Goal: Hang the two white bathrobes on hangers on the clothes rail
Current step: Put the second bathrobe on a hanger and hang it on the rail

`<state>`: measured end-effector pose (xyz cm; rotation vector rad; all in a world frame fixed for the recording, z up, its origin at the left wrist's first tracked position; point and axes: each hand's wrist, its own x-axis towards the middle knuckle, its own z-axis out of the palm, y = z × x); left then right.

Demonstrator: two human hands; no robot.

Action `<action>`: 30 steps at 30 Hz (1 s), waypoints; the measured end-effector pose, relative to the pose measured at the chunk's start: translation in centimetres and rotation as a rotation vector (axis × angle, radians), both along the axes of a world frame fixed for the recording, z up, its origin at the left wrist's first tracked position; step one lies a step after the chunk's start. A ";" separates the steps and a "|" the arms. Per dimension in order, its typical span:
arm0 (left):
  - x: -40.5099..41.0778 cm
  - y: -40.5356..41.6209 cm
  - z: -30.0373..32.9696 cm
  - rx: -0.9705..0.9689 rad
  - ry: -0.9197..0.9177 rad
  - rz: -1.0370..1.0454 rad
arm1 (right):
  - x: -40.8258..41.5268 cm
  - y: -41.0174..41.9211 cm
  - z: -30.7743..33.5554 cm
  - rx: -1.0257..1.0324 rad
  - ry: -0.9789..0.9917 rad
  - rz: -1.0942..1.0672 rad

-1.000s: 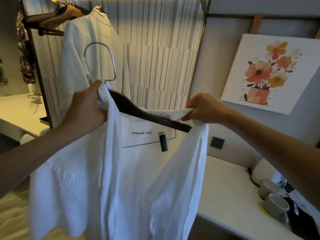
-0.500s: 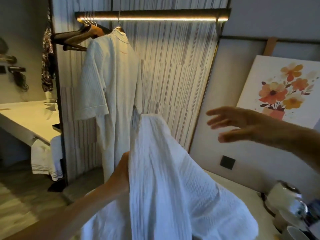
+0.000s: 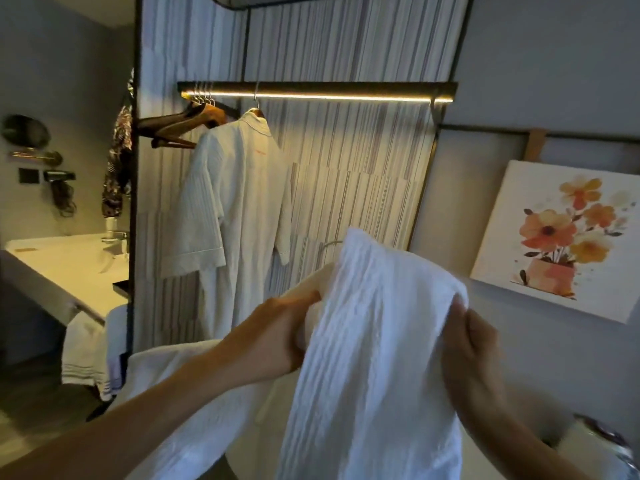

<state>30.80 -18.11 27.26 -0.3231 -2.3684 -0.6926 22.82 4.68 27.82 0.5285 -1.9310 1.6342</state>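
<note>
White ribbed cotton fills the near middle of the head view: the second bathrobe [image 3: 374, 341] is bunched and held up between both hands, its lower part trailing down and off to the near left. The left hand [image 3: 277, 334] has its fingers closed on the robe's left fold; the right hand [image 3: 474, 355] pinches the right edge with its fingers curled together on the cloth. A thin curve of metal hook [image 3: 330, 243] peeks just behind the robe's top. Farther back on the left, the first bathrobe [image 3: 235, 209] hangs from the lit clothes rail [image 3: 318, 89], beside empty wooden hangers [image 3: 187, 124]. A flower painting [image 3: 561, 237] leans on the right.
</note>
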 end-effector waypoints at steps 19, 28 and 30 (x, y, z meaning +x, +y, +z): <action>-1.3 -1.0 1.1 -0.046 0.215 0.130 | 2.1 -6.3 3.1 0.586 -0.358 0.754; -2.6 -3.4 -4.1 1.006 -0.209 -0.107 | 2.8 -9.5 2.3 0.154 -0.765 0.802; -2.8 -3.2 -3.7 1.176 -0.266 -0.161 | 3.2 -10.4 3.4 0.180 -0.714 0.840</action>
